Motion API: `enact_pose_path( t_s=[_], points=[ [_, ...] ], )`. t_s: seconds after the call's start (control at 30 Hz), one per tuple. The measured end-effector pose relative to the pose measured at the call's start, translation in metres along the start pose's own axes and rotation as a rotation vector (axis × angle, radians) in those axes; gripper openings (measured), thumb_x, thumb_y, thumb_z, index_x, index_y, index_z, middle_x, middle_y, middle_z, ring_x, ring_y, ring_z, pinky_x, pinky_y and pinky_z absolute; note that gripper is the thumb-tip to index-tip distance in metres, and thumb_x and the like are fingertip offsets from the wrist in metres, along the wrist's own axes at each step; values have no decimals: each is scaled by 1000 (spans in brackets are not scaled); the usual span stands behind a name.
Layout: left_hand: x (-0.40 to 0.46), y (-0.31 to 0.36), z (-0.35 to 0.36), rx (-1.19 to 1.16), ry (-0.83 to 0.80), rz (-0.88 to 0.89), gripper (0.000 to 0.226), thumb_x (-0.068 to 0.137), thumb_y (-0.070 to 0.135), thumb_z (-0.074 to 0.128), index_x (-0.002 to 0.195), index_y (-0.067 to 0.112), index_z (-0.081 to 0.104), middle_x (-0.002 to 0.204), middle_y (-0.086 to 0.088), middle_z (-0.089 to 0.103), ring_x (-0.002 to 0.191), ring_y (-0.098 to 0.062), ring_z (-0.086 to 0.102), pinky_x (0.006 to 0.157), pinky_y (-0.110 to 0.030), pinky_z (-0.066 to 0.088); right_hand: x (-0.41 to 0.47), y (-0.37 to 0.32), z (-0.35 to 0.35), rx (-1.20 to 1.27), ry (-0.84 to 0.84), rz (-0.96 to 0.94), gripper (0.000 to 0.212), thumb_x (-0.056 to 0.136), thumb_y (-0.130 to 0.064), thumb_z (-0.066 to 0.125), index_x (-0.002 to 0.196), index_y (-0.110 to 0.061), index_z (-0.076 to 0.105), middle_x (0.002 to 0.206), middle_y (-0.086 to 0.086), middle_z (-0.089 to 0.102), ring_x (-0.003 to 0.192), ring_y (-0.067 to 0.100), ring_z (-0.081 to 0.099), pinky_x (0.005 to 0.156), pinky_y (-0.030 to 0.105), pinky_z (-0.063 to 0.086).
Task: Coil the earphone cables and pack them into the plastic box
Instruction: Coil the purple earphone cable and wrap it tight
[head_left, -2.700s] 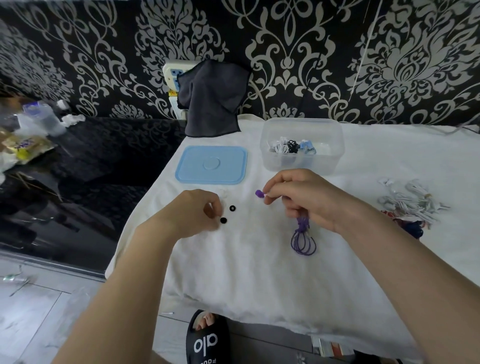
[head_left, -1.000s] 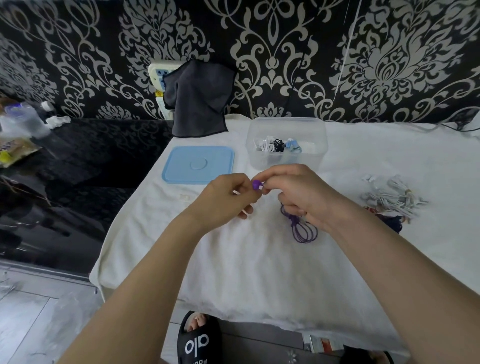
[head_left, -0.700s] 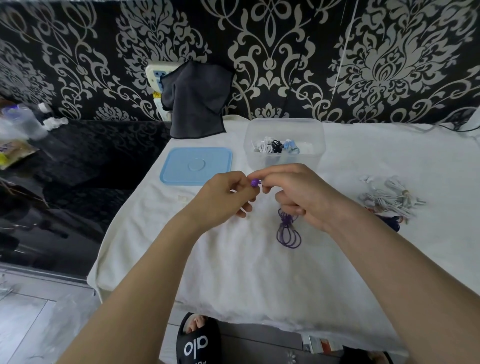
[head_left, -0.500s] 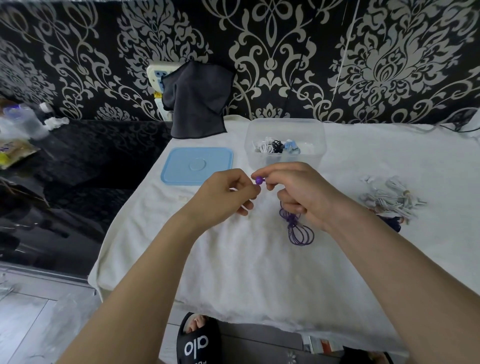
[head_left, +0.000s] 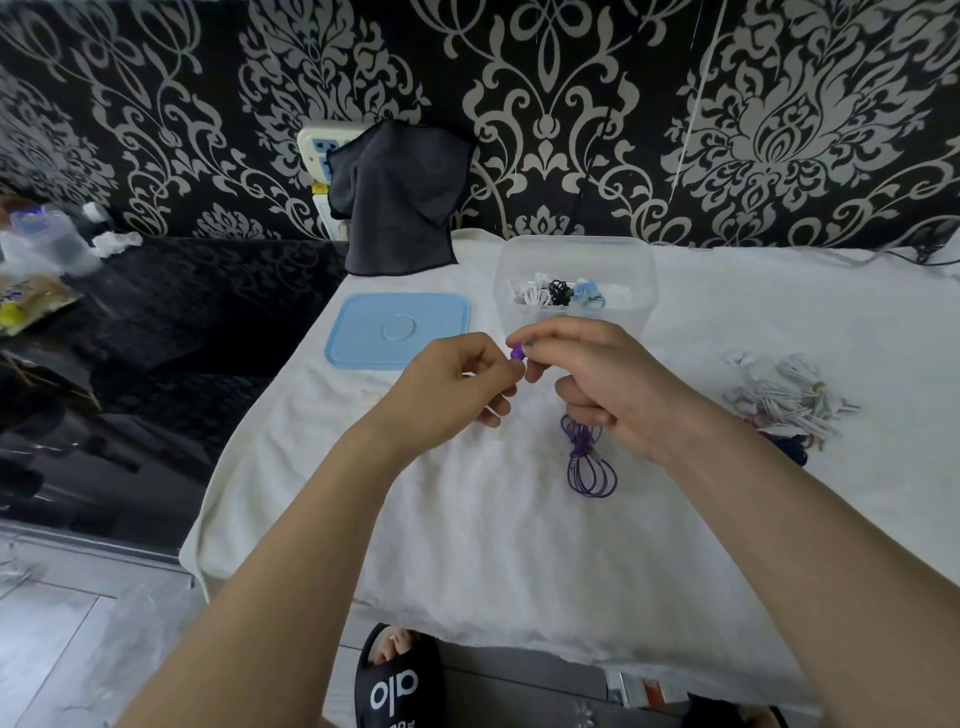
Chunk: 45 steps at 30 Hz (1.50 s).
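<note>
Head view: both hands are meeting above the white cloth (head_left: 467, 545). The right hand (head_left: 602, 384) is pinching the purple earphone (head_left: 517, 354), its coil dangling below; the left hand (head_left: 447, 387), fingers curled, seems to be pinching its tip. The plastic box (head_left: 574, 260) is sitting just behind.

Plastic box (head_left: 574, 260): clear, smooth walls. Blue lid (head_left: 397, 330): matt plastic. White table cover (head_left: 493, 519): soft, nubbly cloth; dark cloth (head_left: 397, 202) looks matt.
</note>
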<state>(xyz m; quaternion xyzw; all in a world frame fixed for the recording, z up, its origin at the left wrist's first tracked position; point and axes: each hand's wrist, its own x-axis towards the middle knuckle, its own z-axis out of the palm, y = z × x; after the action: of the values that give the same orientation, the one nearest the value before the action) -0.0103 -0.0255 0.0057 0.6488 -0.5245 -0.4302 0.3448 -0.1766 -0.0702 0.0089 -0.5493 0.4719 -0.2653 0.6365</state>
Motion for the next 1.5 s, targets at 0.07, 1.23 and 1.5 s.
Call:
enact_pose_path(
  t_s=[0.07, 1.23, 1.5],
  points=[
    [0, 1, 0, 5, 0, 0, 25, 98, 24, 66, 92, 0, 67, 93, -13, 72, 68, -12, 69, 71, -29, 62, 1, 1, -1, 2, 11, -6, 19, 95, -12, 57, 104, -16, 73, 81, 3, 66, 43, 10, 25, 40, 22, 20],
    [4, 5, 2, -69, -103, -76, 41, 108, 45, 34, 85, 11, 39, 61, 9, 35, 56, -13, 33, 54, -26, 34, 2, 1, 3, 74, -31, -56, 13, 98, -14, 57, 104, -10, 68, 84, 4, 75, 44, 11, 23, 42, 23, 18],
    [5, 7, 0, -326, -77, -222, 27, 101, 19, 40, 76, 11, 48, 66, -2, 39, 52, -17, 34, 50, -26, 33, 3, 3, 5, -3, 30, -109, 10, 96, -15, 60, 100, -12, 69, 83, 4, 77, 45, 13, 26, 41, 21, 22]
  ],
)
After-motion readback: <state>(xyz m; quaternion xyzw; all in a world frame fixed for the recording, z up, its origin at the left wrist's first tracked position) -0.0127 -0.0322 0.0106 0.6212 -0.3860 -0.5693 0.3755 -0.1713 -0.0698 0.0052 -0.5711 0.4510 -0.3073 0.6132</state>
